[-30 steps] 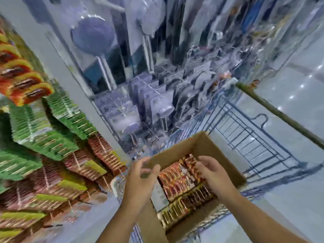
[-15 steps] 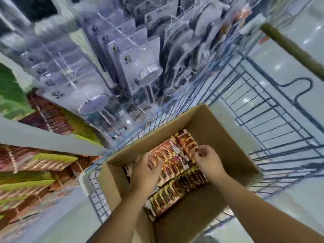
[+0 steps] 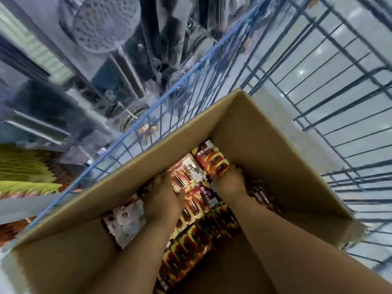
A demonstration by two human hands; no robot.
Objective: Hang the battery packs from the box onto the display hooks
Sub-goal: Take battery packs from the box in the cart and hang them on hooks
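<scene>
An open cardboard box (image 3: pixel 265 145) sits in a blue wire cart and holds several red and gold battery packs (image 3: pixel 214 160) stacked in rows. Both of my hands are down inside the box. My left hand (image 3: pixel 162 198) lies on the packs at the left, fingers curled down among them. My right hand (image 3: pixel 230 181) reaches into the packs at the far end, fingertips hidden behind a pack. The frame is blurred, so I cannot tell whether either hand grips a pack.
The blue wire cart (image 3: pixel 169 96) surrounds the box. Packaged shower heads (image 3: pixel 101 24) hang on the display at the upper left. Green and red battery packs (image 3: pixel 23 166) hang at the left edge. Shiny floor lies to the right.
The view has tilted down and closed in on the box. Both hands moved from the box rim down into the battery packs.
</scene>
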